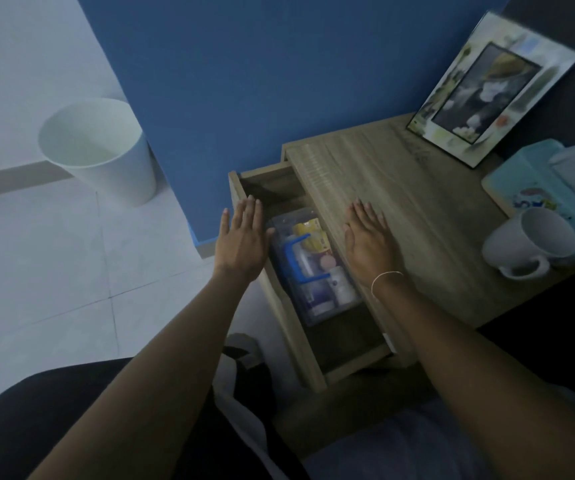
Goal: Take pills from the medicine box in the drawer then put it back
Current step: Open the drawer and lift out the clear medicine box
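your left hand (242,242) and right hand (369,245), both flat, open and empty, flank the open drawer (314,355), ready to lift the clear medicine box (308,268).

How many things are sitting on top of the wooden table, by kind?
Picture frame: 1
Tissue box: 1
White mug: 1
Hands resting on top, the right hand: 1
Total: 4

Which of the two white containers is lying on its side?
The white mug on the nightstand, beside the right hand; the white bin on the floor stands upright.
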Available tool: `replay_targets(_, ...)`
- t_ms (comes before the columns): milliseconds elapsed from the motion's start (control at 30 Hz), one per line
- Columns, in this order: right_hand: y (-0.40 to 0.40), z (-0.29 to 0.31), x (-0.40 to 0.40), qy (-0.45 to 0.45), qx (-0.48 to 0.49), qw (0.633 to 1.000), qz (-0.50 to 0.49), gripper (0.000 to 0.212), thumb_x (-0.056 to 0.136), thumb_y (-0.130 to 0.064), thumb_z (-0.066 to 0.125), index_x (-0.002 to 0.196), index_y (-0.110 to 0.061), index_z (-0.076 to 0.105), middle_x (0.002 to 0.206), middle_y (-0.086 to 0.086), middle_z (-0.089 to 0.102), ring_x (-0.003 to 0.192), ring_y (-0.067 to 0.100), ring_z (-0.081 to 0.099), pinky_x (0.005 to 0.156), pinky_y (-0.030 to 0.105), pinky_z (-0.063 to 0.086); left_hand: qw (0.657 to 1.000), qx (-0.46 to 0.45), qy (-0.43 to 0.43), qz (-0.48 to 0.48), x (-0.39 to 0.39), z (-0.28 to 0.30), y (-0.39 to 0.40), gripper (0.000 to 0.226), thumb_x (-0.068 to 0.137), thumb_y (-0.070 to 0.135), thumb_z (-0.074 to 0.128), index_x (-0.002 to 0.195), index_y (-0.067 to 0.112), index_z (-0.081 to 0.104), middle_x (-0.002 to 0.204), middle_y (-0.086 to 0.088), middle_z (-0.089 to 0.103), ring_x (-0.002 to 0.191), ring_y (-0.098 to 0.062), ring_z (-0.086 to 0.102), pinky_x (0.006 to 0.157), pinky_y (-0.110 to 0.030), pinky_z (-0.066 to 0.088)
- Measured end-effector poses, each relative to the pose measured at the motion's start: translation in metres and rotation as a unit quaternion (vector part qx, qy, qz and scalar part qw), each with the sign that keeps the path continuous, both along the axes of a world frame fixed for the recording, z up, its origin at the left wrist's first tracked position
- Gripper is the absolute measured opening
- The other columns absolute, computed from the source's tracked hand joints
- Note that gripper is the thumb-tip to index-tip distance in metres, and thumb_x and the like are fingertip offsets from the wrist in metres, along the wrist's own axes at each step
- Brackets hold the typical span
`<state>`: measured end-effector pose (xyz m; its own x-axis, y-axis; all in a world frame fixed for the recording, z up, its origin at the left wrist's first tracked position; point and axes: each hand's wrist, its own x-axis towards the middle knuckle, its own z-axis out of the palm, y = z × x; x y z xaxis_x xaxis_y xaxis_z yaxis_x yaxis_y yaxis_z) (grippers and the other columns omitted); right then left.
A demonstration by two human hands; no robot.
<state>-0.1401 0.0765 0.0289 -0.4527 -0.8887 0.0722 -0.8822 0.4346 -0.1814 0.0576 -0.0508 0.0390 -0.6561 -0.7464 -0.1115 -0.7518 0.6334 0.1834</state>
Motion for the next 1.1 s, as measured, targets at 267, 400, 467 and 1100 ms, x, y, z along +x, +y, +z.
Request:
replay_targets(267,0.004,-0.001,0.005,0.005,0.041,0.999,-0.002,0.056,0.099,-0.032,0.019,0.148,-0.006,0.013,0.158,0.014,0.016,0.147,0.025,0.008,0.12,0.046,0.005,1.0,0.023,-0.004,-0.004,0.021,-0.008,-0.007,0.057,0.102,0.036,0.014,0.151,0.011,-0.004,0.161,-0.006,-0.008,0.148,-0.019,-0.008,0.121,-0.04,-0.002)
replay_targets(400,0.003,0.0,0.008,0.007,0.046,0.999,-0.007,0.057,0.099,-0.033,0.019,0.149,-0.006,0.012,0.159,0.014,0.013,0.147,0.024,0.005,0.12,0.044,0.002,0.999,0.04,0.011,0.014,0.038,-0.005,-0.008,0.057,0.103,0.035,0.016,0.151,0.011,-0.003,0.161,-0.006,-0.007,0.149,-0.019,-0.007,0.123,-0.041,0.002)
replay_targets(467,0.003,0.001,0.009,0.01,0.045,0.999,-0.011,0.057,0.1,-0.033,0.02,0.148,-0.005,0.012,0.159,0.014,0.013,0.147,0.024,0.006,0.12,0.043,0.002,0.999,0.044,0.01,0.019,0.048,-0.004,-0.009,0.057,0.103,0.035,0.017,0.151,0.011,-0.003,0.161,-0.006,-0.008,0.149,-0.019,-0.007,0.123,-0.04,0.002)
replay_targets(1100,0.004,0.003,0.012,-0.003,0.026,1.0,-0.011,0.056,0.099,-0.03,0.024,0.147,-0.002,0.018,0.157,0.016,0.018,0.147,0.025,0.01,0.12,0.045,0.005,0.998,0.056,0.0,0.028,0.084,-0.001,-0.012,0.059,0.103,0.037,0.018,0.151,0.01,-0.001,0.161,-0.007,-0.008,0.149,-0.022,-0.007,0.122,-0.04,0.004)
